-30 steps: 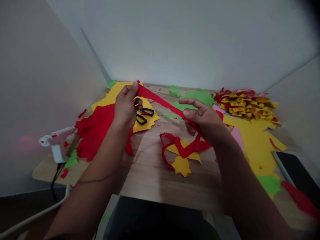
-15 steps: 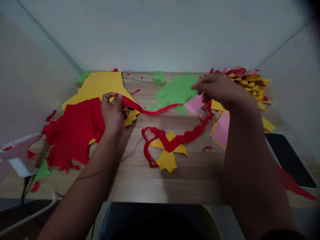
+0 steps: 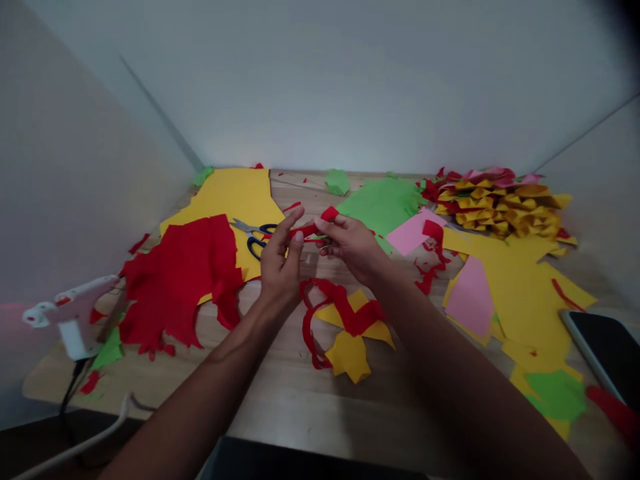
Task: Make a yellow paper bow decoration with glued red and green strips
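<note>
A narrow red strip (image 3: 303,231) stretches between my two hands above the middle of the table. My left hand (image 3: 283,257) has one end of it between thumb and fingers. At the other end, my right hand (image 3: 347,243) pinches the strip, and a folded bit sticks up above the fingers. Below my hands lie a curled red strip (image 3: 345,307) and a yellow star-like piece (image 3: 350,357). Scissors (image 3: 250,235) with dark handles rest on yellow sheet material (image 3: 235,190) just left of my left hand.
Large red material (image 3: 175,273) and a glue gun (image 3: 75,310) are at the left. Green (image 3: 375,203) and pink (image 3: 413,230) pieces lie behind my right hand. A pile of folded yellow pieces (image 3: 500,203) stands back right, a phone (image 3: 607,353) at the right edge.
My right hand has come left and closed on the red strip near my left hand. The strip no longer hangs in a long curve. The scissors are now uncovered, and the view has shifted.
</note>
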Demonstrator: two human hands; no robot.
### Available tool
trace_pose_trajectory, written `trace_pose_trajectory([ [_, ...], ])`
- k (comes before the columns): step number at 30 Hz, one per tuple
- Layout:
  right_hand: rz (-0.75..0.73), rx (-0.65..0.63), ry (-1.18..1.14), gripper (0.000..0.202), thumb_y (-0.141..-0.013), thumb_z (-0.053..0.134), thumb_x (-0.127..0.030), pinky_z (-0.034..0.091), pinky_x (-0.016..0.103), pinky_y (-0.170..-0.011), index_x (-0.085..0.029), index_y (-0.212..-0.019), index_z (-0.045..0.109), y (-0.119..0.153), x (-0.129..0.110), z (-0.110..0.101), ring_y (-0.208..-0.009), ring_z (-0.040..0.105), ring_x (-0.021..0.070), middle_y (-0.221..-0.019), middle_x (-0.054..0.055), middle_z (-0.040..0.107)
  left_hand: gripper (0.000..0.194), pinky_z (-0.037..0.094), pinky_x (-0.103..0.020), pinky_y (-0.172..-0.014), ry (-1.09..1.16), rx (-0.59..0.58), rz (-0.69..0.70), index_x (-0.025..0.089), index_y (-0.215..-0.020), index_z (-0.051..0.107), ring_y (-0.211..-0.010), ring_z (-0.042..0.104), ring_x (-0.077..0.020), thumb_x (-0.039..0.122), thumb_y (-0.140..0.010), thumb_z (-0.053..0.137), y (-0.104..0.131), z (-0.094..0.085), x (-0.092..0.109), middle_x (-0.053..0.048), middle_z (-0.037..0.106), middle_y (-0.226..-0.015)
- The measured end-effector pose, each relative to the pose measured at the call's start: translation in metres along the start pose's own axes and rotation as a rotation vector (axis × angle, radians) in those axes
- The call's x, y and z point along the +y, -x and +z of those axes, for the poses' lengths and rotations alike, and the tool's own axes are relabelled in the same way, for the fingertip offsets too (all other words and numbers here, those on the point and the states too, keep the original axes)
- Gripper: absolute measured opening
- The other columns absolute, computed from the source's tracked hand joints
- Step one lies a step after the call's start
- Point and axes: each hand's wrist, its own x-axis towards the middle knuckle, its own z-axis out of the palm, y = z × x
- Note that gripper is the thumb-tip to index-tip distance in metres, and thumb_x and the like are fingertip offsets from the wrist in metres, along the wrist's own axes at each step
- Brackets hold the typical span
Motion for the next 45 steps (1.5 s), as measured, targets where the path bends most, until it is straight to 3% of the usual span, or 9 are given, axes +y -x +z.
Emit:
trace_pose_trajectory([
  [7,-0.061,0.080,0.053,0.037,-0.066,0.087,-0.041,0.044,0.020,-0.049,-0.014,-0.076,0.064,-0.001,-0.005,-0.009,-0.051,0.052,0.0053,-0.065,-0.004,0.059,0.044,0.052,-0.038,-0.092,0.123,-0.018,-0.098,0.026,-0.132,0.055,-0.115,0.064,-0.0244,0.051,-0.096,0.051,0.002,-0.002,0.000,-0.009,0.068,-0.128],
  [12,-0.061,0.078,0.058,0.037,-0.064,0.088,-0.042,0.043,0.020,-0.047,-0.015,-0.074,0.063,0.002,-0.019,-0.014,-0.048,0.051,0.0051,-0.064,-0.004,0.059,0.057,0.052,-0.033,-0.088,0.114,-0.150,-0.040,0.027,-0.130,0.054,-0.093,0.066,-0.0188,0.042,-0.079,0.075,0.003,-0.003,-0.005,-0.007,0.067,-0.113],
  [16,0.007,0.035,0.157,0.033,-0.066,0.086,-0.038,0.041,0.020,-0.047,-0.015,-0.070,0.063,0.005,-0.021,-0.016,-0.049,0.050,0.0057,-0.063,-0.003,0.060,0.041,0.050,-0.030,-0.082,0.045,-0.036,0.032,0.027,-0.118,0.063,-0.086,0.063,-0.0162,0.036,-0.080,0.075,0.003,-0.002,-0.007,-0.004,0.068,-0.102],
  [22,-0.014,-0.063,0.318,0.037,-0.069,0.081,-0.045,0.037,0.022,-0.052,-0.017,-0.060,0.059,0.007,-0.021,-0.018,-0.052,0.044,0.0068,-0.055,-0.005,0.050,0.006,0.048,-0.029,-0.076,-0.079,-0.114,0.275,0.024,-0.089,0.072,-0.077,0.059,-0.0141,0.029,-0.087,0.070,0.001,-0.005,-0.005,-0.002,0.068,-0.086],
  [24,-0.027,-0.097,0.333,0.037,-0.070,0.080,-0.048,0.037,0.023,-0.056,-0.017,-0.063,0.061,0.007,-0.022,-0.019,-0.056,0.045,0.0075,-0.059,-0.005,0.052,0.007,0.048,-0.028,-0.074,-0.103,-0.094,0.295,0.022,-0.084,0.070,-0.076,0.059,-0.0140,0.029,-0.088,0.069,0.002,-0.006,-0.007,-0.001,0.068,-0.082],
  [29,-0.067,-0.129,0.385,0.038,-0.068,0.081,-0.051,0.036,0.025,-0.058,-0.016,-0.064,0.065,0.006,-0.026,-0.025,-0.059,0.045,0.0088,-0.061,-0.003,0.055,0.025,0.046,-0.025,-0.067,0.044,-0.148,0.065,0.022,-0.100,0.065,-0.072,0.058,-0.0122,0.044,-0.088,0.067,0.003,-0.003,-0.019,-0.001,0.067,-0.089],
  [34,-0.120,-0.077,0.428,0.037,-0.065,0.084,-0.048,0.033,0.025,-0.055,-0.016,-0.060,0.066,0.004,-0.020,-0.021,-0.055,0.041,0.0084,-0.056,-0.004,0.052,0.034,0.040,-0.021,-0.058,0.283,-0.194,-0.171,0.021,-0.098,0.060,-0.060,0.054,-0.0090,0.039,-0.077,0.080,-0.003,0.002,-0.020,0.002,0.063,-0.073],
  [41,-0.206,0.096,0.111,0.039,-0.064,0.083,-0.053,0.042,0.024,-0.057,-0.019,-0.079,0.073,-0.006,-0.013,-0.022,-0.058,0.047,0.0081,-0.067,-0.004,0.056,0.038,0.041,-0.020,-0.056,0.355,-0.267,-0.209,0.020,-0.101,0.059,-0.055,0.051,-0.0083,0.035,-0.074,0.082,-0.004,0.004,-0.012,0.006,0.058,-0.063],
  [45,-0.282,0.178,0.125,0.039,-0.071,0.078,-0.054,0.043,0.023,-0.056,-0.019,-0.089,0.075,-0.006,-0.020,-0.024,-0.060,0.053,0.0095,-0.068,-0.002,0.061,0.032,0.041,-0.020,-0.057,0.243,-0.434,-0.212,0.021,-0.105,0.059,-0.057,0.051,-0.0086,0.029,-0.078,0.075,0.002,0.000,-0.009,0.006,0.058,-0.066],
])
